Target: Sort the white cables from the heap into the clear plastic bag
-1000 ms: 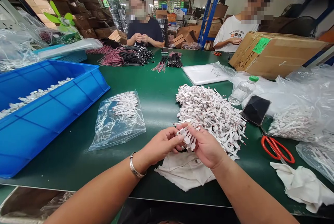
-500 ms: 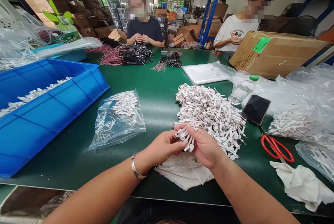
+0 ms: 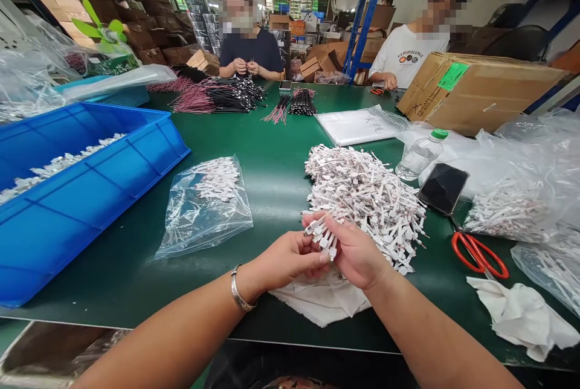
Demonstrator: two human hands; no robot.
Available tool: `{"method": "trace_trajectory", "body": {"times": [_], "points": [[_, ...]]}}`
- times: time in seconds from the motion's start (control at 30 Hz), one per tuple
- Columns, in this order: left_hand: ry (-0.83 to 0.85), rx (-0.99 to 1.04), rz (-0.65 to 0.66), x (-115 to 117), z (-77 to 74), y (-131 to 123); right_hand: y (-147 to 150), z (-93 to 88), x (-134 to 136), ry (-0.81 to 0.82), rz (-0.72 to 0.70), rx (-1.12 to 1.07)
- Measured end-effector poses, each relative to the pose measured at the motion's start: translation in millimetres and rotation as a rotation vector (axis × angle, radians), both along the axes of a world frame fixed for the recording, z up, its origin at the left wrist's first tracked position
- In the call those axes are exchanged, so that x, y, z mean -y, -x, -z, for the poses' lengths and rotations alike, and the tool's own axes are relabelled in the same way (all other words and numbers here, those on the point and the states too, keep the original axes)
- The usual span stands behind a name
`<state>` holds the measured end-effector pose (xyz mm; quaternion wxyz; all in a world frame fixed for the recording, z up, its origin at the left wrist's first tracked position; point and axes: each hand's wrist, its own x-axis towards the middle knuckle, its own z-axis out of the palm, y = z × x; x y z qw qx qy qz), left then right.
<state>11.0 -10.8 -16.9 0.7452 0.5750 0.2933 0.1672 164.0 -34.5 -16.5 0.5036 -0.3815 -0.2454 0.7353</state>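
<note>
My right hand (image 3: 361, 256) is closed round a small fanned bunch of short white connector cables (image 3: 323, 238), their plugs pointing towards me and to the left. My left hand (image 3: 286, 261) meets the bunch from the left, with its thumb tip at the lowest plug and its curled fingers partly hidden behind. Just beyond both hands lies a big heap of the same white cables (image 3: 362, 186). Beneath my hands a white cloth (image 3: 324, 307) is spread on the green table (image 3: 149, 292).
At left stands a blue bin (image 3: 95, 189) of white pieces, beside a clear bag (image 3: 203, 214) of cables. To the right are a bottle (image 3: 421, 156), a phone (image 3: 444, 186), red-handled scissors (image 3: 480, 254) and a carton (image 3: 480, 90). Two people sit across the table.
My left thumb has slid slightly right and down along the plugs of the bunch. The right hand keeps its grip. The co-worker at right has lowered a hand to the table.
</note>
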Motion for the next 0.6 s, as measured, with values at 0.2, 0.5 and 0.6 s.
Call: {"method": "trace_trajectory", "body": {"times": [0.2, 0.5, 0.6], "points": [[0.016, -0.002, -0.010, 0.8, -1.3, -0.8, 0.6, 2.5, -0.3, -0.010, 0.024, -0.015], [-0.031, -0.098, -0.199, -1.7, -0.1, -0.6, 5.3, -0.1, 2.1, -0.048, 0.073, 0.095], [-0.055, -0.123, -0.289, -3.6, -2.3, -0.7, 5.9, -1.4, 1.3, -0.057, 0.081, 0.092]]}}
